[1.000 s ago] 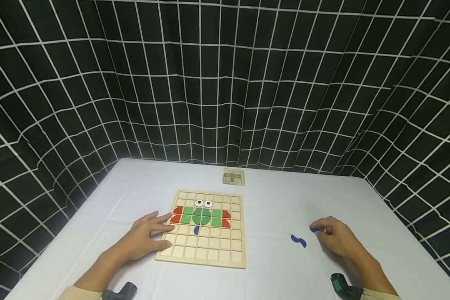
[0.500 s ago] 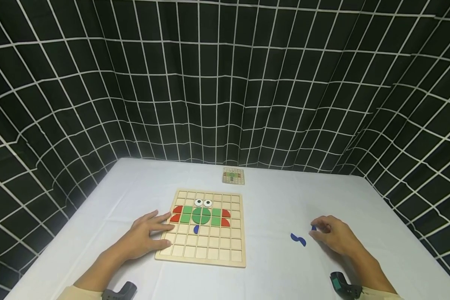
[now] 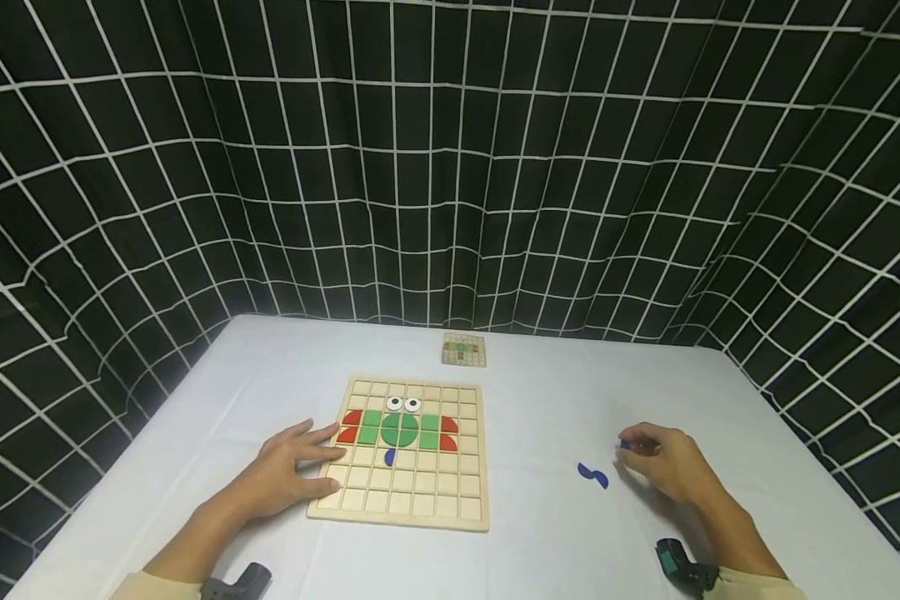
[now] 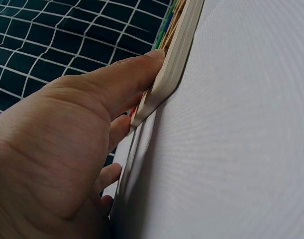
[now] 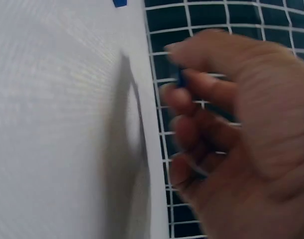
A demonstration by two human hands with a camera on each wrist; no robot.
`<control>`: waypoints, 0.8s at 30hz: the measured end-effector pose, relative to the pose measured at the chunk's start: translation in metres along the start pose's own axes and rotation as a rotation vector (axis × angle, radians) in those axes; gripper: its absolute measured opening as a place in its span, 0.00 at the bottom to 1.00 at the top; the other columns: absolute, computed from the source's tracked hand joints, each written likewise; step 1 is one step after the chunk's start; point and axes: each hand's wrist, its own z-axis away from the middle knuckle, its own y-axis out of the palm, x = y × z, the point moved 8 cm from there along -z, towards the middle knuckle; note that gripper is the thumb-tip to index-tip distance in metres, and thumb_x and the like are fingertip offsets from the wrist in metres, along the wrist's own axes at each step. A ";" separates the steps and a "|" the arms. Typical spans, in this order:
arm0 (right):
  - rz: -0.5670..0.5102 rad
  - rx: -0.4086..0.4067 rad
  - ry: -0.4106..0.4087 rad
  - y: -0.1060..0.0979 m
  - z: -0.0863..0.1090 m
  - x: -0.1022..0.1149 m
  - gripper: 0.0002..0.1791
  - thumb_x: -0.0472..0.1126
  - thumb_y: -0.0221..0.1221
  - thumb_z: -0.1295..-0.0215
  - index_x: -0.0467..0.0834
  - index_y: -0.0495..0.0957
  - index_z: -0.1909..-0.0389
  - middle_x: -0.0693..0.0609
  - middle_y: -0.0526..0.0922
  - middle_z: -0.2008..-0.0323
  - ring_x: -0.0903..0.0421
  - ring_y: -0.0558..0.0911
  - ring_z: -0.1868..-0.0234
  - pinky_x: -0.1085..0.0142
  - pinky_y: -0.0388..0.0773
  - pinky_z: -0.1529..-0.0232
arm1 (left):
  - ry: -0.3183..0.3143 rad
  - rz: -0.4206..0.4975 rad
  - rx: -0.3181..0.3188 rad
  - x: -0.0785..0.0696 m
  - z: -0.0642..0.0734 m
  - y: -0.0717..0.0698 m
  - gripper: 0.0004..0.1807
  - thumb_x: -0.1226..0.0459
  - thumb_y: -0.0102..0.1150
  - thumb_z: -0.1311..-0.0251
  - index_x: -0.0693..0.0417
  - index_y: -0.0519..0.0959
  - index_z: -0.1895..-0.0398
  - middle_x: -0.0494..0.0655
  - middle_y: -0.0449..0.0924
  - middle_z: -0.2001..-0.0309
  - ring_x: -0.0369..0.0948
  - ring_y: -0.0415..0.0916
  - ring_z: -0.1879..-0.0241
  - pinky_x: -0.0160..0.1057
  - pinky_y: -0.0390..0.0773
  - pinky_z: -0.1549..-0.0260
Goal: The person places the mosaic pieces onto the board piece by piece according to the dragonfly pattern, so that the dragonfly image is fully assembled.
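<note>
My left hand (image 3: 288, 471) rests on the left edge of a wooden grid board (image 3: 427, 518), its fingers spread; in the left wrist view the thumb lies on the board's rim. Red, green and blue pieces and two eye pieces sit in the board's squares, with one blue piece (image 3: 390, 457) below the green circle (image 3: 400, 430). Over the table at the right, my right hand (image 3: 667, 458) pinches a small blue piece (image 3: 625, 445) between thumb and fingers. That piece is mostly hidden and blurred in the right wrist view. Two curved blue pieces (image 3: 592, 475) lie left of this hand.
A small pattern card (image 3: 463, 349) lies behind the board, showing a similar coloured figure. White cloth (image 3: 540, 400) covers the table. A black curtain with white grid lines (image 3: 435, 167) stands around the back and sides.
My right hand has turned the blue piece in its fingers and lifted slightly from the table. The left hand stays on the board. The whole head view has shifted a little.
</note>
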 end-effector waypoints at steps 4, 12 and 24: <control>-0.009 -0.083 -0.079 -0.011 -0.001 0.020 0.11 0.38 0.69 0.46 0.40 0.84 0.61 0.55 0.78 0.73 0.54 0.73 0.68 0.65 0.71 0.71 | -0.015 -0.004 0.002 0.002 0.003 0.002 0.26 0.44 0.71 0.55 0.39 0.84 0.51 0.41 0.68 0.34 0.58 0.49 0.30 0.71 0.46 0.40; -0.059 -0.226 -0.200 -0.037 0.008 0.085 0.12 0.36 0.72 0.49 0.45 0.84 0.62 0.58 0.82 0.70 0.54 0.74 0.66 0.65 0.72 0.68 | -0.005 -0.010 -0.001 -0.001 -0.002 -0.001 0.26 0.43 0.71 0.55 0.39 0.84 0.51 0.41 0.67 0.33 0.58 0.49 0.30 0.72 0.46 0.41; -0.202 -0.249 -0.424 -0.040 0.022 0.181 0.16 0.30 0.72 0.53 0.48 0.83 0.63 0.64 0.82 0.66 0.59 0.75 0.63 0.62 0.74 0.63 | -0.036 -0.008 0.004 0.001 -0.001 0.003 0.28 0.42 0.71 0.56 0.40 0.85 0.51 0.41 0.67 0.33 0.58 0.48 0.30 0.72 0.46 0.41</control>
